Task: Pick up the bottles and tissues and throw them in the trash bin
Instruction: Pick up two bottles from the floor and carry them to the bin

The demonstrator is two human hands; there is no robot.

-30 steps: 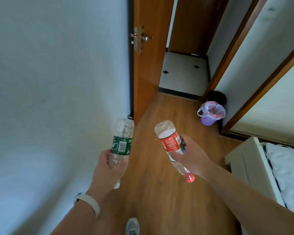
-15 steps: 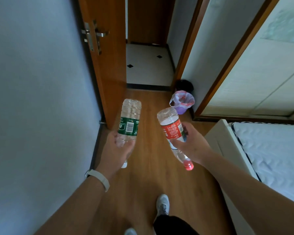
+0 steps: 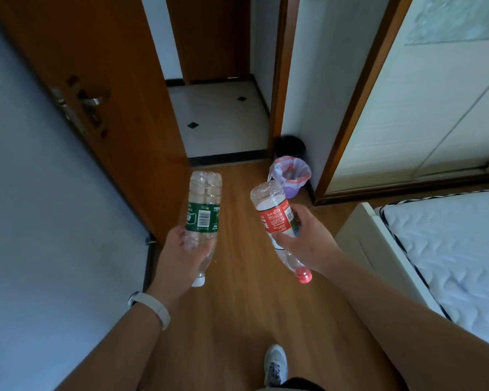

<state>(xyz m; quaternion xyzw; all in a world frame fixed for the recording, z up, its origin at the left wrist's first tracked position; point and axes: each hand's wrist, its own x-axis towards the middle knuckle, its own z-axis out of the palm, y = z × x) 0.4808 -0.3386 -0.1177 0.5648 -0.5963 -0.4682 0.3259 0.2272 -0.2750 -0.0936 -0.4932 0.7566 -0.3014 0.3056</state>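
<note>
Wooden flooring (image 3: 237, 306) leads to the lined trash bin (image 3: 291, 176) by the doorframe, a little way ahead. The left hand (image 3: 181, 258) curls its fingers round the green-labelled bottle (image 3: 203, 204) and the right hand (image 3: 308, 241) wraps the red-labelled bottle (image 3: 271, 210) likewise (caps toward the body, bases forward), presumably to drop them base-first. No tissues in sight.

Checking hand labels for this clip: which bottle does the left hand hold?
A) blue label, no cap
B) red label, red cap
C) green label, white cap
C: the left hand grips the green-labelled bottle with the white cap; the right hand holds the red-labelled bottle.
</note>
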